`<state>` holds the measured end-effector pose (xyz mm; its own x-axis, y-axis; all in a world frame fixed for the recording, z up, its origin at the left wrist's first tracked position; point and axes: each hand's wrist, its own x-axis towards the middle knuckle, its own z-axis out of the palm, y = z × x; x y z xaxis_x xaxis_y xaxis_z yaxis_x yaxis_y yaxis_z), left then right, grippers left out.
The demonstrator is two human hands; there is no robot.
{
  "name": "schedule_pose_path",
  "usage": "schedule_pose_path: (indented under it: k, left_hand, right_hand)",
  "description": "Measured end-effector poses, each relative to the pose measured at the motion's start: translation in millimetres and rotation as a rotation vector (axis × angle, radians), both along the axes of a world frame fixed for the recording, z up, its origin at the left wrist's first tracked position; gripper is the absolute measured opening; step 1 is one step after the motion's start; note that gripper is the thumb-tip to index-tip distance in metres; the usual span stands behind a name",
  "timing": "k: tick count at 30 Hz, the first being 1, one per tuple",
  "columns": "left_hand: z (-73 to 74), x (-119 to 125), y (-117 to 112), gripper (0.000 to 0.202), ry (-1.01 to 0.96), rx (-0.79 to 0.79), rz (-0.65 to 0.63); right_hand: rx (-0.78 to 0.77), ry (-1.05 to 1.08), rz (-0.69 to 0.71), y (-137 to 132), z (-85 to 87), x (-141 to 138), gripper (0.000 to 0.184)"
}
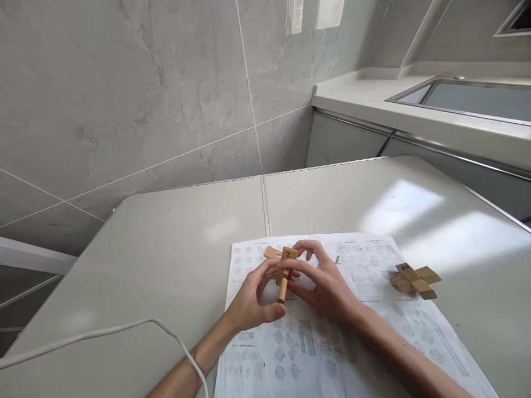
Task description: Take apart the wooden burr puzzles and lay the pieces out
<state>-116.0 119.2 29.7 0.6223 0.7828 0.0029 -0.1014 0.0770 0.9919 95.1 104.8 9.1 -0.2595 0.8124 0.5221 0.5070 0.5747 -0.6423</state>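
Between my two hands is a wooden puzzle piece (289,254) marked with a 2, with a round wooden peg (282,290) pointing down toward me. My left hand (251,301) curls round it from the left, its thumb stretched out below the peg. From the right, my right hand (321,276) grips the piece with its fingertips. Another light wooden piece (272,252) shows just behind the left fingers; whether it joins the marked one I cannot tell. Under both hands lies a printed sheet (286,354) covered in small puzzle drawings.
An assembled wooden cross puzzle (416,281), also marked 2, sits on the sheet's right edge. A white cable (95,333) crosses the left forearm. Beyond the glossy table (186,265) are a grey tiled wall and a white counter (360,97) with a sink.
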Motion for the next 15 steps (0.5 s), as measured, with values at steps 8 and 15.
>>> schedule_pose_path:
  k: [8,15]
  left_hand:
    - [-0.5,0.7,-0.7,0.088,0.018,0.014,0.009]
    - [1.7,1.8,-3.5,0.102,0.057,-0.004,0.048]
  right_hand:
    - [0.004,-0.041,-0.013,4.2,-3.0,3.6,0.032]
    - [0.037,-0.010,-0.052,3.0,-3.1,2.5,0.038]
